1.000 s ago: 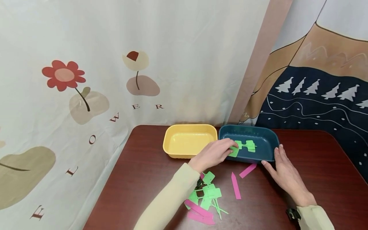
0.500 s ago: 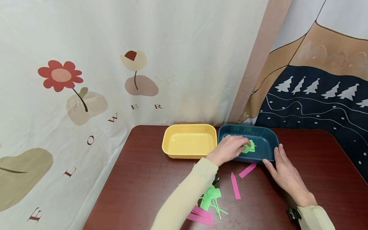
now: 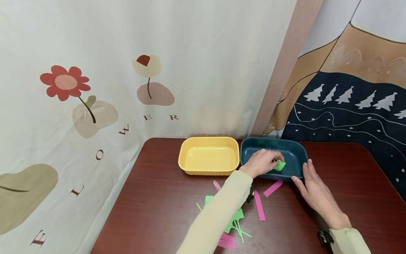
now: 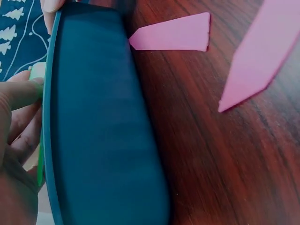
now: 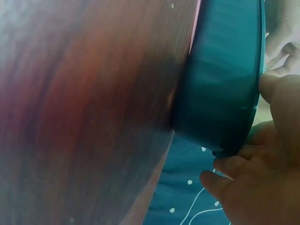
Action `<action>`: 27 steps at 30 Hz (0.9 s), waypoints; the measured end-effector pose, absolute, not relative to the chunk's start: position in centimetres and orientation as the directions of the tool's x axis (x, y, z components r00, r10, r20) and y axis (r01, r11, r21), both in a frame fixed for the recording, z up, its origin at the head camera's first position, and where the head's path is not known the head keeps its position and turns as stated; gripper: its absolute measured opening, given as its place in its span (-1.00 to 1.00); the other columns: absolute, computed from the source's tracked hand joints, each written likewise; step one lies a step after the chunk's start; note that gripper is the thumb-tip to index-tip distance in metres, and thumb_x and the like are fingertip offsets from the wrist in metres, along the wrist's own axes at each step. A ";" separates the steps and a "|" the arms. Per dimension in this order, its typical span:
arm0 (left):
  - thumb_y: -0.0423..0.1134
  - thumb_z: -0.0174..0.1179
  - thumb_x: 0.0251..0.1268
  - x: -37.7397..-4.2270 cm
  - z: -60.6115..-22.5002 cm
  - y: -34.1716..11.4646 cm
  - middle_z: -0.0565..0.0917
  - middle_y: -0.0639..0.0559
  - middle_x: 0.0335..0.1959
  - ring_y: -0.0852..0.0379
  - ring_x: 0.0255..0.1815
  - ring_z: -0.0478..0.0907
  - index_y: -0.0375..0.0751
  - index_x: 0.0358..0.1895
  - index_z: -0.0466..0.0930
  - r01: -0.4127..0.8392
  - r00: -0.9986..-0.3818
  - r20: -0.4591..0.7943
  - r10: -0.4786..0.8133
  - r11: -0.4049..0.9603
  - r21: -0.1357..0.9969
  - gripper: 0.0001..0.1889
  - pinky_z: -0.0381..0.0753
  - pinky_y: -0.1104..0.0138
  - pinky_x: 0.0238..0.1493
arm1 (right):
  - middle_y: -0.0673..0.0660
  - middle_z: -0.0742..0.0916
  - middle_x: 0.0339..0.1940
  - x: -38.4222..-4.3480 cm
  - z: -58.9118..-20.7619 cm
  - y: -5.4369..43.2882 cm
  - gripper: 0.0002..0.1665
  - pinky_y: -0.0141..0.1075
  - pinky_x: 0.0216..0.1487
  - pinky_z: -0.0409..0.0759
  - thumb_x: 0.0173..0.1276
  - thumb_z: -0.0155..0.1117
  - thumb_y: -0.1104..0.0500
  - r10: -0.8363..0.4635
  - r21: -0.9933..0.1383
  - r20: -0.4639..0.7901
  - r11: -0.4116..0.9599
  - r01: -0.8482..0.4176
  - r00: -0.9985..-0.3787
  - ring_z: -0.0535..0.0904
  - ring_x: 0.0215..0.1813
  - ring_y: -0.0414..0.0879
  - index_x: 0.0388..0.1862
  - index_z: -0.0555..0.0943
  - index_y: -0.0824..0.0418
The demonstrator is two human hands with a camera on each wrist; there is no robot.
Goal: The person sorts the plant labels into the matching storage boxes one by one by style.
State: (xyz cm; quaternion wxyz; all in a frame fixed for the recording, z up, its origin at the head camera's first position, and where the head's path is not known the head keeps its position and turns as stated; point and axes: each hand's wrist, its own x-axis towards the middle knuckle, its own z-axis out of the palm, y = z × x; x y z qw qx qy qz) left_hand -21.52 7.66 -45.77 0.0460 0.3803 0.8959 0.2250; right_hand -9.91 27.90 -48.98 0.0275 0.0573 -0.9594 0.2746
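In the head view my left hand [image 3: 261, 162] reaches into the blue tray [image 3: 295, 150]. Its thumb and fingers pinch a green T-shaped plant label [image 3: 280, 165]; whether more than one is held cannot be told. The left wrist view shows a bit of the green label [image 4: 37, 70] at the fingertips, partly behind the tray wall [image 4: 98, 117]. My right hand [image 3: 321, 195] rests against the tray's right front corner, its fingers extended along the outside. From the right wrist view, the right thumb [image 5: 272, 86] touches the rim.
A yellow tray [image 3: 210, 155] stands left of the blue one. Pink pointed labels [image 3: 259, 205] lie in front of the trays. More green labels [image 3: 238, 214] and pink labels [image 3: 226, 241] are heaped under my left forearm, partly hidden. A curtain [image 3: 203, 70] hangs behind the table.
My left hand has moved rightward inside the blue tray, gathering the green labels that lay spread there. My right hand has stayed at the tray's corner.
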 end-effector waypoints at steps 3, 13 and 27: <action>-0.18 0.24 0.53 -21.7 -45.9 7.8 0.73 0.29 0.00 0.45 -0.11 0.51 0.13 0.12 0.73 0.625 -0.720 0.020 0.694 0.635 0.454 -0.78 0.49 0.59 -0.01 | 0.59 -0.05 0.63 -9.9 -49.0 27.8 -0.02 0.48 0.32 0.19 0.69 -0.01 -0.14 -0.096 -0.522 0.087 0.843 -0.127 -0.992 0.01 0.56 0.57 0.58 -0.06 0.63; -0.09 0.18 0.57 -21.6 -46.7 7.9 0.68 0.34 0.16 0.42 0.14 0.55 0.20 0.22 0.70 0.637 -0.713 -0.075 0.697 0.690 0.344 -0.72 0.48 0.52 0.20 | 0.57 -0.07 0.63 -9.9 -48.9 27.5 0.00 0.49 0.30 0.21 0.68 -0.01 -0.16 -0.093 -0.517 0.079 0.848 -0.120 -0.993 0.00 0.57 0.57 0.58 -0.06 0.63; 0.00 0.14 0.59 -21.3 -45.3 6.0 0.63 0.21 0.28 0.33 0.25 0.52 0.07 0.35 0.59 0.725 -0.657 0.041 0.753 0.616 0.309 -0.62 0.40 0.49 0.33 | 0.58 -0.04 0.63 -9.9 -49.0 27.8 0.00 0.49 0.28 0.23 0.67 0.02 -0.15 -0.092 -0.512 0.100 0.849 -0.131 -0.991 0.00 0.58 0.55 0.57 -0.04 0.64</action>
